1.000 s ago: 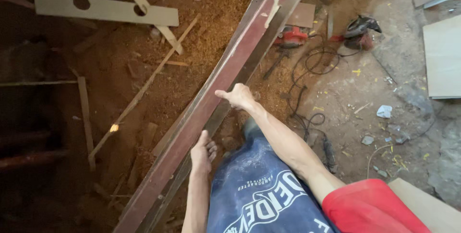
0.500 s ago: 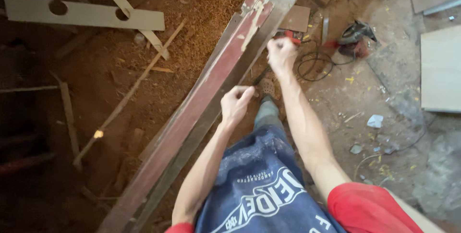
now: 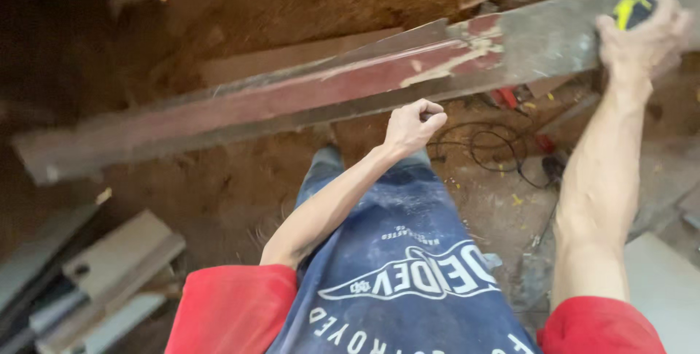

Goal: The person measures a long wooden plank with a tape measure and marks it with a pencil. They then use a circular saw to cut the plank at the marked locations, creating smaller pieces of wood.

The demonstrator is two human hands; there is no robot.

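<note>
Two hands work along one long steel beam (image 3: 292, 99), which runs slantwise across the dirt floor (image 3: 240, 179) in front of your legs, its red paint worn to bare grey at the far end. Your right hand (image 3: 642, 29) presses on that grey end, its grip closed around a small black-and-yellow tool (image 3: 631, 7), likely a tape measure, held flat against the metal so it sits steady. Your left hand (image 3: 412, 124) hovers just beside the near edge, fingers curled into a loose fist; whether it pinches anything I cannot tell. A black cable (image 3: 496, 153) coils on the floor below, and pale boards (image 3: 109, 266) lie at lower left.
</note>
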